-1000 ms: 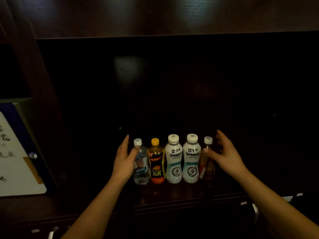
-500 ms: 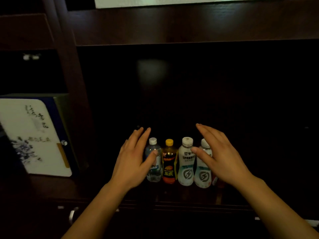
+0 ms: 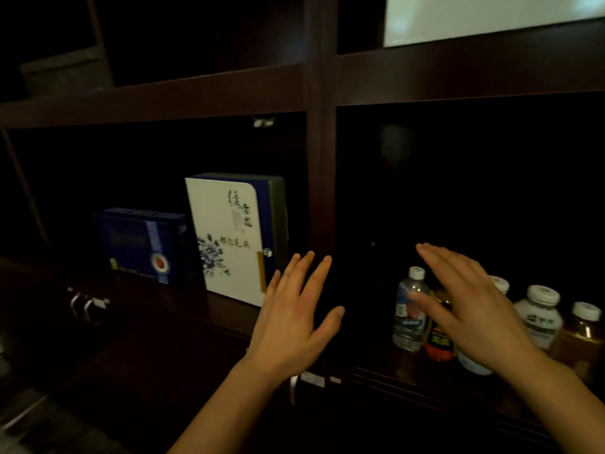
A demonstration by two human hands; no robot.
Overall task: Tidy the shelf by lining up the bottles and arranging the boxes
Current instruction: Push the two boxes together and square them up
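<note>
Several bottles stand in a row in the right shelf bay: a clear water bottle (image 3: pixel 408 316), an orange drink bottle (image 3: pixel 438 342) partly hidden, a white bottle (image 3: pixel 540 316) and an amber bottle (image 3: pixel 582 332). My right hand (image 3: pixel 468 309) hovers flat and empty in front of the row, covering another white bottle. My left hand (image 3: pixel 294 316) is spread, empty, before the upright divider (image 3: pixel 322 191). In the left bay stand a white box with blue flowers (image 3: pixel 226 237) and a smaller dark blue box (image 3: pixel 140 244), side by side.
The dark wooden shelf (image 3: pixel 425 371) has an upper board (image 3: pixel 157 96) overhead. Metal drawer handles (image 3: pixel 86 304) sit below the left bay, another handle (image 3: pixel 293 388) below my left wrist. A bright white panel (image 3: pixel 491 18) shows at top right.
The view has swung left, bringing the left bay and its two boxes into sight. Both hands have come off the bottle row and moved left, fingers spread.
</note>
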